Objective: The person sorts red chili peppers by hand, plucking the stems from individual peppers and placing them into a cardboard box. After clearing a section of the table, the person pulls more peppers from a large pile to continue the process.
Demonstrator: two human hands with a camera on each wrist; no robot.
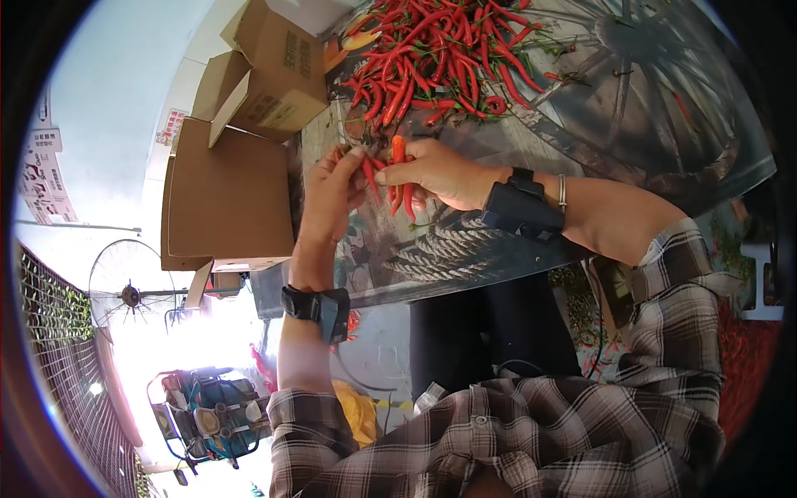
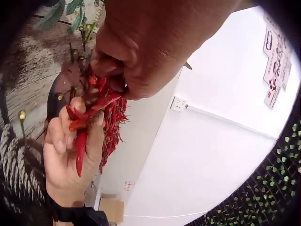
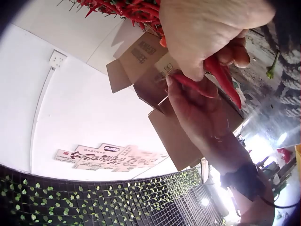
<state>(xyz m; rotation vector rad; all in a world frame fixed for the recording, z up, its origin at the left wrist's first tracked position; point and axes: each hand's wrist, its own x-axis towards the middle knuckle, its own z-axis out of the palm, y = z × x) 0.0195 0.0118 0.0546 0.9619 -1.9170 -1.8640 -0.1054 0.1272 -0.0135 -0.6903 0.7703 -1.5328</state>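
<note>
Red chilies [image 1: 408, 199] are in both my hands, held close together above the near part of the table [image 1: 369, 286]. With my left hand [image 1: 330, 187] I pinch one chili [image 1: 370, 176] near its end, thumb against finger, its body slanting down toward the other hand. My right hand [image 1: 444, 174] is curled round several more, with tips poking out below my fingers and one orange-red end [image 1: 398, 148] sticking up beside the thumb. Just beyond my hands lies a big heap of red chilies [image 1: 448, 62], many with green stems. Left of that, brown cardboard [image 1: 228, 195] stands with its flaps spread. Nearer me the table shows a picture of coiled rope [image 1: 440, 253], and farther off to the right, a spoked wheel [image 1: 627, 33].
</note>
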